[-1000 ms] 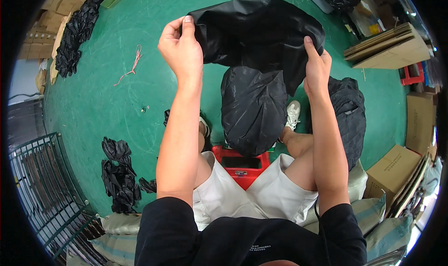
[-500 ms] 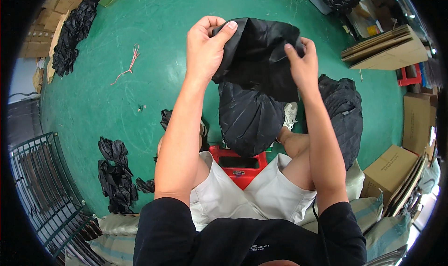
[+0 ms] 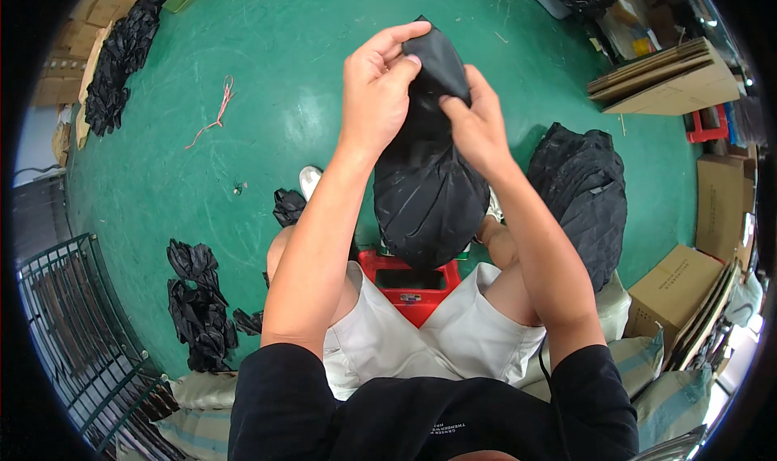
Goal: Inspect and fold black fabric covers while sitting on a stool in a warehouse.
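- Left hand point(image 3: 376, 97): grip closed on the top of the black bag point(image 3: 429, 194), thumb and fingers pinching the gathered neck from the 9 o'clock side.
- Right hand point(image 3: 477, 125): grip narrow, fingertips pressed on the same gathered neck from the 3 o'clock side, just below the left hand's fingers. Both hands touch the bag; the two grips sit close together, almost meeting.
- Bag position: held up in the air in front of the person, near picture centre. Neck at 12 o'clock between the hands; the full, rounded body hangs down at 6 o'clock from the grips, between the forearms.
- Bag surface: glossy, creased, bulging at the bottom.
- Below the bag's lower end: red stool point(image 3: 409, 283), seen between the knees; whether the bag touches it cannot be told.
- At 3 o'clock of the bag, well apart: heap of black bags point(image 3: 587, 194) on the green floor point(image 3: 267, 56).
- At 8 o'clock, near the left forearm's side: loose black scraps point(image 3: 198, 303) on the floor.
- At 2 o'clock, far: flattened cardboard point(image 3: 664, 76).
- At 10 o'clock, far: red string point(image 3: 214, 113) on the floor.
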A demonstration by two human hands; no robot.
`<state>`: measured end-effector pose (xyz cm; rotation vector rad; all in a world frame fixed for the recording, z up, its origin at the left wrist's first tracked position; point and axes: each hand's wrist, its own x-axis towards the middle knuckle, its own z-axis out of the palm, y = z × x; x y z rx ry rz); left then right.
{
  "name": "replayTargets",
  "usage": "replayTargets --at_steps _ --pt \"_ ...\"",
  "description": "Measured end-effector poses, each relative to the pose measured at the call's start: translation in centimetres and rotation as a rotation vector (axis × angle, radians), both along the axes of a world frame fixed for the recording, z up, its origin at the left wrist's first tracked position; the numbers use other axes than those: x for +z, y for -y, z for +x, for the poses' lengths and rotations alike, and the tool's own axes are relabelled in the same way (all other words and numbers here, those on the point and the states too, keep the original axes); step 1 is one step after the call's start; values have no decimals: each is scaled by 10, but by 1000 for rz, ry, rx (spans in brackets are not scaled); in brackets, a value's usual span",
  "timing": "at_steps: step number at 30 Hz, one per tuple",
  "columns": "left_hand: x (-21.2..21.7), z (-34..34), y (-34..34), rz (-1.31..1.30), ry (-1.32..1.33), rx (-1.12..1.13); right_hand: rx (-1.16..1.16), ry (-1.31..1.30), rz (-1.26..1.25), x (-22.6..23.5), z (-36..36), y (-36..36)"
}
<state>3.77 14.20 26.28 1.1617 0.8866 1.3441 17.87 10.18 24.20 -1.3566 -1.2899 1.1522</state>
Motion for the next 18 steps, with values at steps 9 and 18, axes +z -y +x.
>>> replayTargets --at_steps 9,18 --pt "-3 -2 2 323 -761 233 138 -486 -162 35 35 9" --pt "2 -21 -6 68 -357 -45 44 -42 78 13 38 4"
